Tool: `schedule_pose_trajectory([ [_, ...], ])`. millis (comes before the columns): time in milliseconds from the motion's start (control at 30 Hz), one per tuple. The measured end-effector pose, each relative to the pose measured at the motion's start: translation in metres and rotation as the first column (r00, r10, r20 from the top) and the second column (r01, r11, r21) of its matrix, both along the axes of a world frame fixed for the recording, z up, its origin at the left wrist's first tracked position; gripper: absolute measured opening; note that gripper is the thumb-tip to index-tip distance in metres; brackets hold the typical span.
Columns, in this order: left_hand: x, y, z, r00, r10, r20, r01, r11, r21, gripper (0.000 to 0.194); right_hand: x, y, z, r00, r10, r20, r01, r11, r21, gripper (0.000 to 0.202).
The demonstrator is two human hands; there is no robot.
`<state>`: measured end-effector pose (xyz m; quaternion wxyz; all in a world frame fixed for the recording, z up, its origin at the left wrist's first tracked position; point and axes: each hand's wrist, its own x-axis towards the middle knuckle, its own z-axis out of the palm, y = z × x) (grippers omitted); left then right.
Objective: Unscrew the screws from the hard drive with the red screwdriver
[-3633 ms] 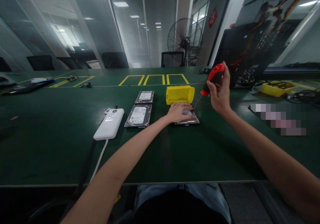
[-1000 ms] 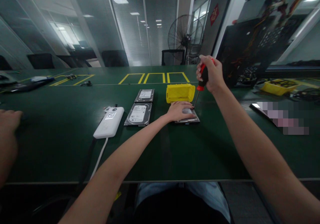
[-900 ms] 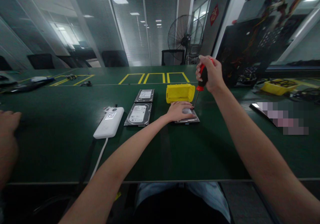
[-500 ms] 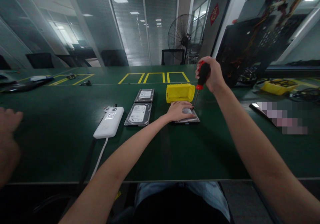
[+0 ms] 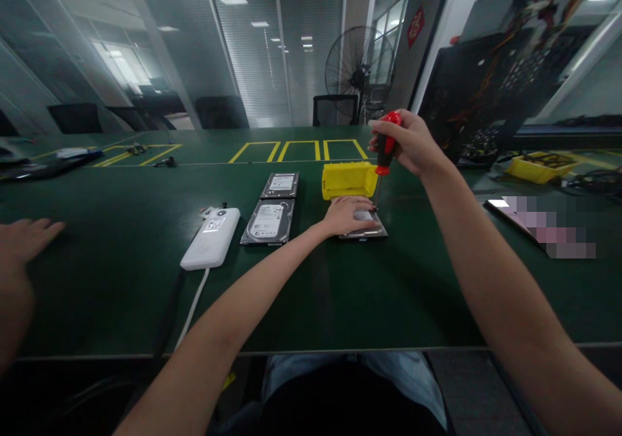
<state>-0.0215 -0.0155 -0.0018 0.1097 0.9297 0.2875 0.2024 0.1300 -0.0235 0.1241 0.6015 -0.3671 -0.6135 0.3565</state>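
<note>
A hard drive [image 5: 367, 231] lies flat on the green table, largely covered by my left hand [image 5: 350, 214]. That hand holds it down, fingers over the far part and thumb across the near part. My right hand [image 5: 408, 139] is wrapped around a screwdriver [image 5: 386, 154] with a red and black handle. Its thin shaft points down, nearly upright, to the far right part of the drive by my left fingertips. Whether the tip sits in a screw is too small to tell. Just behind the drive, a yellow plastic bin [image 5: 347, 180] rests on its side, its opening towards me.
Two more hard drives, a near one [image 5: 268, 222] and a far one [image 5: 280, 184], lie left of my hands. Further left is a white power bank [image 5: 212, 238] with a cable. Another person's hand [image 5: 29, 238] rests at the left. A blurred-out flat object [image 5: 544, 227] lies right.
My right hand has shifted its hold on the screwdriver, whose red handle end now shows above the fingers. The other person's hand has reached further right, fingers spread. My left hand stays put.
</note>
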Motion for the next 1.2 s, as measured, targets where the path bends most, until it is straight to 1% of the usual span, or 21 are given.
schedule_pose_trajectory([
  [167, 0.0, 0.003, -0.003, 1.0, -0.016, 0.007, 0.016, 1.0, 0.02, 0.053, 0.0, -0.002, 0.001, 0.999, -0.036, 0.009, 0.036, 0.999, 0.002, 0.033],
  [333, 0.0, 0.003, -0.003, 1.0, -0.021, 0.001, 0.021, 1.0, 0.007, 0.055, 0.002, 0.0, 0.0, 0.996, -0.078, -0.035, 0.079, 0.996, 0.03, 0.03],
  [400, -0.001, 0.002, -0.001, 1.0, -0.017, -0.002, 0.017, 1.0, -0.005, 0.057, 0.004, 0.001, 0.0, 0.993, -0.108, -0.053, 0.109, 0.994, 0.021, 0.026],
  [467, -0.001, 0.0, 0.001, 1.0, -0.012, -0.01, 0.012, 1.0, -0.016, 0.057, 0.006, 0.002, 0.001, 0.989, -0.133, -0.058, 0.132, 0.991, -0.016, 0.023],
  [533, -0.002, -0.002, 0.003, 1.0, -0.009, -0.023, 0.008, 1.0, -0.028, 0.057, 0.009, 0.002, 0.002, 0.992, -0.118, -0.055, 0.114, 0.991, -0.067, 0.019],
  [600, -0.002, -0.003, 0.004, 0.999, -0.009, -0.034, 0.007, 0.999, -0.033, 0.058, 0.012, 0.002, 0.003, 0.997, -0.058, -0.053, 0.052, 0.993, -0.102, 0.013],
  [667, -0.002, -0.003, 0.004, 0.999, -0.009, -0.038, 0.008, 0.999, -0.033, 0.058, 0.014, 0.002, 0.004, 0.999, 0.004, -0.046, -0.009, 0.994, -0.107, 0.011],
  [733, -0.002, -0.002, 0.004, 0.999, -0.009, -0.032, 0.008, 1.0, -0.029, 0.058, 0.016, 0.002, 0.003, 0.999, 0.029, -0.032, -0.032, 0.995, -0.096, 0.014],
  [800, -0.001, -0.001, 0.003, 1.0, -0.006, -0.024, 0.005, 1.0, -0.025, 0.058, 0.016, 0.001, 0.003, 1.0, 0.019, -0.007, -0.02, 0.996, -0.087, 0.019],
  [967, -0.001, 0.001, -0.001, 1.0, -0.01, -0.002, 0.01, 1.0, -0.007, 0.054, 0.014, -0.002, 0.004, 0.992, -0.094, 0.089, 0.101, 0.992, -0.076, 0.032],
  [1100, -0.001, 0.001, -0.001, 1.0, -0.008, -0.004, 0.008, 1.0, -0.002, 0.055, 0.013, -0.004, 0.004, 0.983, -0.136, 0.123, 0.145, 0.987, -0.071, 0.034],
  [1200, -0.001, 0.0, 0.0, 1.0, -0.011, -0.008, 0.011, 1.0, -0.009, 0.058, 0.013, -0.004, 0.004, 0.986, -0.117, 0.12, 0.126, 0.989, -0.075, 0.031],
])
